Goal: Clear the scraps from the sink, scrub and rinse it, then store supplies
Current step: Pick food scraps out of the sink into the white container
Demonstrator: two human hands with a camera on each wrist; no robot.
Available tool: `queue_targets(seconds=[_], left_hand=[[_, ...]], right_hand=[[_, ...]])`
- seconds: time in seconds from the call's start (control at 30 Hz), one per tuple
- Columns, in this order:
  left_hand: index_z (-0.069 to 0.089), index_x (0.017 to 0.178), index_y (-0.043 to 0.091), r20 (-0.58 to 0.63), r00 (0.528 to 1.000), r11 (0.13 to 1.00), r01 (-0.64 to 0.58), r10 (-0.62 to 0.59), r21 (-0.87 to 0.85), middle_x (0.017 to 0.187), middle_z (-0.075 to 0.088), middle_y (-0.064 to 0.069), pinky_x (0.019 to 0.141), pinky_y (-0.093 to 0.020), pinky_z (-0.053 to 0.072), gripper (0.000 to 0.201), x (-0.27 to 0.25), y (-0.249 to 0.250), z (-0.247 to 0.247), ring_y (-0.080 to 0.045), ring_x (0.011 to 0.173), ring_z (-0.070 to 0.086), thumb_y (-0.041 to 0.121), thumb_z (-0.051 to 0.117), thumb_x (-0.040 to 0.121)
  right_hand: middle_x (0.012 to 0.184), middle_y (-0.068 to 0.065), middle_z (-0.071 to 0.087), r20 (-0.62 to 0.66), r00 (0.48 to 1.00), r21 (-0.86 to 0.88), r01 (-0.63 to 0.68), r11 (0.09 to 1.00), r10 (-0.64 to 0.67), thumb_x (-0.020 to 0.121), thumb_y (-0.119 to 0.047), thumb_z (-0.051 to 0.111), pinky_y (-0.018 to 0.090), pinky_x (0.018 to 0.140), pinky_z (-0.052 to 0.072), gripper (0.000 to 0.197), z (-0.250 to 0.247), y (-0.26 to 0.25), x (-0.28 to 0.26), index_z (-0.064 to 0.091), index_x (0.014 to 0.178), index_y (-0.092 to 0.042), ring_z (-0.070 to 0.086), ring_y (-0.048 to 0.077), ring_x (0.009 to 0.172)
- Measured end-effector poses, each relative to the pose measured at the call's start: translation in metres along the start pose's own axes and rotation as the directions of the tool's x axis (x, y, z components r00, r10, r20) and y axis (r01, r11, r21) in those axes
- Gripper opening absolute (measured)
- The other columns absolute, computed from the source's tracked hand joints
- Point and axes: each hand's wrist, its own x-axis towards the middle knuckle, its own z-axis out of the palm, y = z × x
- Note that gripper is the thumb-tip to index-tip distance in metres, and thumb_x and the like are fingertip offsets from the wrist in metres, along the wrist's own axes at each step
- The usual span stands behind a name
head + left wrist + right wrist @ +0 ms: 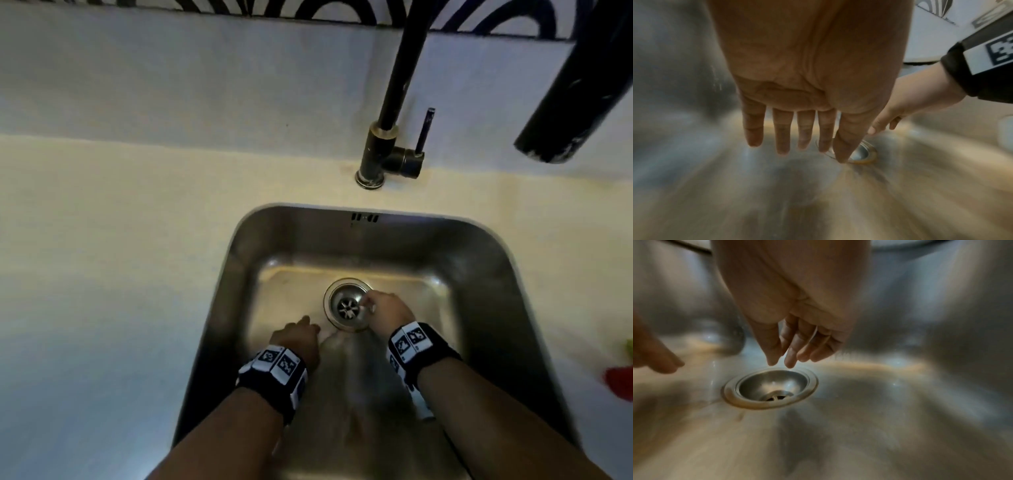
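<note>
The stainless steel sink (342,236) has a round drain (346,305) in the middle of its floor. My left hand (301,330) reaches down just left of the drain. Its fingers (783,139) are straight and point at the sink floor, and its thumb tip is by the drain rim (861,154). My right hand (368,303) hovers over the drain's right edge. Its fingers are loosely curled, with thumb and index tips (781,364) close together just above the drain (770,389) and nothing between them. A small brownish smear (739,417) lies beside the drain rim.
A black faucet (387,137) with a side lever stands on the pale counter (102,240) behind the sink; its spout (575,102) hangs over the upper right. Something red (620,378) and something green lie at the right edge of the counter.
</note>
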Motion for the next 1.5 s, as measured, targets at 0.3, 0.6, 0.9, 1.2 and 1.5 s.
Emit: queue_targets(seconds=[0.3,0.6,0.9,1.2,1.5], left_hand=[[0.035,0.142,0.024,0.033,0.999,0.998,-0.037,0.036,0.049,0.158,0.012,-0.001,0.104,-0.045,0.037,0.057,0.022,0.008,0.016,-0.024,0.140,0.024,0.020,0.051,0.088],[0.040,0.140,0.023,-0.005,1.000,0.999,-0.020,0.020,0.032,0.157,0.014,-0.002,0.100,-0.043,0.039,0.052,0.025,0.007,0.025,-0.024,0.138,0.028,0.014,0.046,0.088],[0.039,0.141,0.023,0.015,1.000,0.999,-0.010,0.009,0.050,0.158,0.014,-0.001,0.105,-0.043,0.034,0.052,0.026,0.007,0.023,-0.023,0.138,0.029,0.015,0.047,0.090],[0.049,0.133,0.024,0.028,0.999,1.000,0.024,-0.024,0.000,0.141,0.048,0.001,0.101,-0.037,0.043,0.044,0.009,0.016,-0.009,-0.022,0.122,0.052,0.014,0.047,0.090],[0.055,0.127,0.030,-0.250,0.963,0.995,-0.103,0.100,0.002,0.128,0.059,0.002,0.092,-0.030,0.046,0.034,-0.051,0.039,-0.071,-0.020,0.115,0.057,0.026,0.047,0.094]], right_hand=[[0.117,0.010,0.059,0.116,0.993,-0.245,0.046,0.968,-0.018,0.090,-0.032,0.056,0.035,0.089,0.049,0.029,0.033,-0.012,0.041,0.057,0.118,-0.027,0.059,0.029,0.105],[0.106,0.006,0.067,0.047,0.996,-0.358,0.087,0.930,-0.075,0.090,-0.018,0.054,0.033,0.085,0.045,0.016,0.045,-0.011,0.058,0.058,0.105,-0.023,0.060,0.028,0.102],[0.095,0.004,0.067,0.045,0.999,-0.181,0.034,0.983,-0.026,0.084,-0.010,0.051,0.031,0.075,0.045,0.018,0.035,-0.012,0.050,0.053,0.085,-0.027,0.061,0.028,0.091],[0.090,-0.004,0.063,-0.017,0.999,-0.040,-0.047,0.998,0.046,0.084,-0.014,0.058,0.025,0.065,0.039,0.013,-0.039,-0.020,0.009,0.058,0.080,-0.027,0.056,0.018,0.079],[0.073,-0.014,0.054,-0.168,0.984,0.083,0.079,0.993,-0.064,0.082,-0.014,0.061,0.031,0.076,0.050,0.022,-0.112,-0.024,-0.094,0.052,0.069,-0.029,0.058,0.014,0.081]])
